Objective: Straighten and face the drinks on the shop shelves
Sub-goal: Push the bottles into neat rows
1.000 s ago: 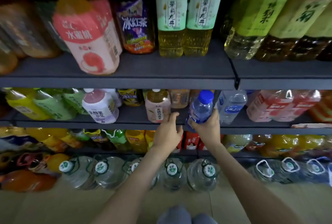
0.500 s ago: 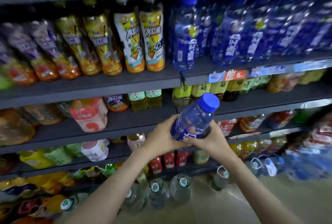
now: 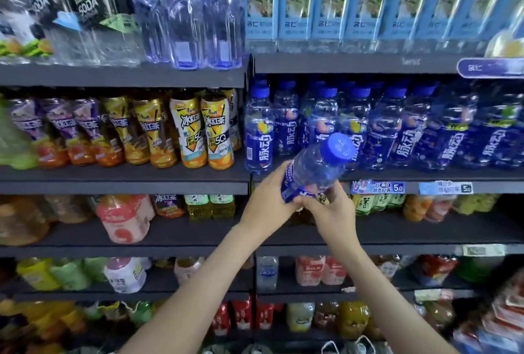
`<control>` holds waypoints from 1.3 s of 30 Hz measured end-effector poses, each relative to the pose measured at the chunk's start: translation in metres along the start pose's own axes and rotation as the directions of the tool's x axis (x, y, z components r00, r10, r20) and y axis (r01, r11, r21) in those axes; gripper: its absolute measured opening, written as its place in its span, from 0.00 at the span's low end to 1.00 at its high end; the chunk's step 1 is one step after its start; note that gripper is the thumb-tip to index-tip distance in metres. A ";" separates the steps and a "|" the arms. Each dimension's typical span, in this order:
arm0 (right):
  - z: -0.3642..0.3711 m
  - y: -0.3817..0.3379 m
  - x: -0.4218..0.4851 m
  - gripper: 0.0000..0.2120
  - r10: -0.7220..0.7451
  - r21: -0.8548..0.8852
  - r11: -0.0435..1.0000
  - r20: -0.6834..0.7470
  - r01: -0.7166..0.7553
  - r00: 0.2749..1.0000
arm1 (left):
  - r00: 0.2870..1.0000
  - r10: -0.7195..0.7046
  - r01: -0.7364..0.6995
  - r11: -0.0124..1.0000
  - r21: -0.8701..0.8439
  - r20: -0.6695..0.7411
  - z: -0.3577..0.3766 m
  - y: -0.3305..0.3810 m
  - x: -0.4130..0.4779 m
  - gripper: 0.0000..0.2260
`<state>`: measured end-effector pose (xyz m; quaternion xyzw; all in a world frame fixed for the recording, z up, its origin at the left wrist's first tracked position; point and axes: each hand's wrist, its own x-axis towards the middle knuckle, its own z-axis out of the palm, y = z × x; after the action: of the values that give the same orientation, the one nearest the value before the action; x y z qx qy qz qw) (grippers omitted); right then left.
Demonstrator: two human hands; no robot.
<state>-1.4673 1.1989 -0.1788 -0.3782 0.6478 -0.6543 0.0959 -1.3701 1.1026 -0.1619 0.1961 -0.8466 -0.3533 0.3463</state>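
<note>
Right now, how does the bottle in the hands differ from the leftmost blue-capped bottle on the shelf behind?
The held bottle tilts, cap toward the upper right; the shelf bottle stands upright. The left hand and right hand hold the held bottle; no hand touches the shelf bottle. Both have blue caps and labels.

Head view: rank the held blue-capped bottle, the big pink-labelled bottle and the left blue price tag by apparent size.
1. held blue-capped bottle, though its nearness to the camera inflates it
2. big pink-labelled bottle
3. left blue price tag
</note>
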 end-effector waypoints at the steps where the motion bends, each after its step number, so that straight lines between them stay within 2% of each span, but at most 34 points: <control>1: 0.002 -0.001 0.007 0.18 0.009 0.010 1.000 -0.013 -0.009 1.000 | 1.000 -0.005 0.005 1.000 0.027 0.016 0.000 -0.001 0.006 0.28; 5: 0.007 -0.008 0.039 0.15 0.008 -0.019 1.000 -0.081 -0.010 0.997 | 0.998 -0.047 0.041 0.988 0.150 0.035 -0.005 -0.018 0.018 0.29; 9: 0.019 -0.011 0.066 0.13 0.014 -0.115 0.993 -0.092 -0.024 0.996 | 0.972 -0.098 0.148 0.962 0.228 -0.215 -0.015 -0.041 0.025 0.27; 11: 0.028 -0.006 0.079 0.15 0.044 -0.180 0.982 -0.102 -0.062 0.994 | 0.946 -0.150 0.221 0.946 0.235 -0.288 -0.018 -0.054 0.034 0.28; 14: 0.039 0.006 0.094 0.21 0.088 -0.245 0.963 -0.114 -0.113 0.990 | 0.947 -0.213 0.265 0.941 0.211 -0.239 -0.018 -0.067 0.047 0.31; 18: 0.049 0.010 0.103 0.17 0.124 -0.287 0.944 -0.147 -0.162 0.981 | 0.953 -0.231 0.273 0.936 0.224 -0.194 -0.014 -0.074 0.061 0.37; 23: 0.058 0.030 0.101 0.32 0.106 -0.386 0.914 -0.063 -0.123 0.992 | 0.946 -0.246 0.289 0.936 0.201 -0.210 -0.009 -0.085 0.069 0.39; 25: 0.060 0.035 0.095 0.35 0.084 -0.404 0.909 -0.056 -0.099 0.995 | 0.942 -0.253 0.297 0.935 0.196 -0.220 -0.008 -0.087 0.070 0.39; 32: 0.064 0.033 0.091 0.34 0.093 -0.436 0.892 -0.075 -0.116 0.993 | 0.944 -0.247 0.293 0.933 0.210 -0.220 -0.001 -0.089 0.069 0.36; 36: 0.066 0.037 0.074 0.31 0.015 -0.505 0.859 -0.129 -0.079 0.992 | 0.948 -0.229 0.283 0.924 0.257 -0.221 0.004 -0.092 0.054 0.33; 39: 0.069 0.042 0.057 0.29 -0.095 -0.507 0.862 -0.143 0.010 0.985 | 0.959 -0.133 0.207 0.933 0.295 -0.251 0.011 -0.093 0.035 0.28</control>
<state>-1.4794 1.1039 -0.2055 -0.3530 0.7912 -0.4934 -0.0774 -1.3936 1.0249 -0.2201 0.3614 -0.8270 -0.2161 0.3724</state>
